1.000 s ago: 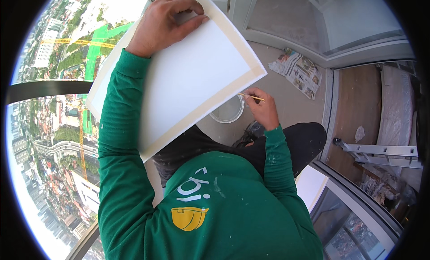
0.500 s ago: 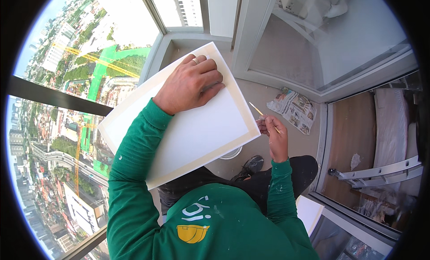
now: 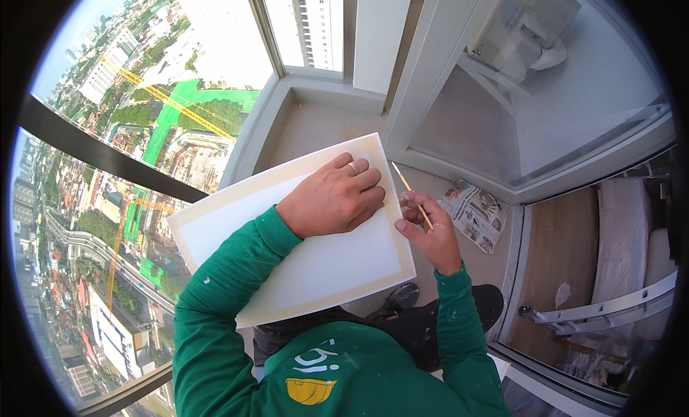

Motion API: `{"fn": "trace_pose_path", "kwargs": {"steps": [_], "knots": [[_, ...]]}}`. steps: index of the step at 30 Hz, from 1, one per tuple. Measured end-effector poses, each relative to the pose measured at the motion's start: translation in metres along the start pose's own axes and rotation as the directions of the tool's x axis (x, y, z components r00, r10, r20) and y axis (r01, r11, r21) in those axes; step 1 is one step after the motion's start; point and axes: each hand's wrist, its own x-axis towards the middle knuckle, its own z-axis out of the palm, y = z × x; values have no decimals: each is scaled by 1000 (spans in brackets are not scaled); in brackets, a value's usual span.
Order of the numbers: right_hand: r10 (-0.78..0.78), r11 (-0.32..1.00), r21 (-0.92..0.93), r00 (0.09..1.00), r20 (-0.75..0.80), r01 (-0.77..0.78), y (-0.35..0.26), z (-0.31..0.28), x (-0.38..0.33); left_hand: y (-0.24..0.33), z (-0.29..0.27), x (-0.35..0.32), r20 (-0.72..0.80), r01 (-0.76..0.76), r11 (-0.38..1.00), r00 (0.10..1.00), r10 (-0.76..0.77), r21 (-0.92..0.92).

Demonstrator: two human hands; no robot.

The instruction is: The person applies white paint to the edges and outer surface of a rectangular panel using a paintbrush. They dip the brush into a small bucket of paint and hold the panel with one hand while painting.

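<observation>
Panel (image 3: pixel 337 263), white with a beige band (image 3: pixel 403 258) around its border, is found over the person's lap, its lower edge in front of the dark trousers (image 3: pixel 470 306). Left hand (image 3: pixel 337 194) is over the panel's upper right part, fingers curled inward with a ring on one; whether they pinch anything or merely rest on the face cannot be told. Right hand (image 3: pixel 433 234) is just beyond the right edge, thumb and fingers closed on a thin brush (image 3: pixel 404 181), its tip pointing up and away from the person; contact between brush and panel cannot be confirmed. Newspaper (image 3: pixel 474 212) lies on the floor beyond the right hand. No marks are visible on the white face. In this inspector's judgement, the step in hand is handling the panel with the brush at the ready; the next move calls for a steady panel and a controlled brush tip, kept from brushing the edge by accident.
</observation>
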Motion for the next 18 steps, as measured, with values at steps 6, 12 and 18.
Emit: {"fn": "trace_pose_path", "kwargs": {"steps": [6, 12, 18], "knots": [[105, 983, 147, 993, 45, -111, 7, 14, 5, -4, 7, 2, 13, 2, 1000, 1000, -3, 15], [153, 945, 282, 986, 69, -166, 9, 8, 2, -5, 11, 8, 53, 18, 1000, 998, -17, -8], [180, 913, 345, 974, 138, -218, 10, 0, -4, -3, 15, 15, 64, 22, 998, 998, -19, -54]]}}
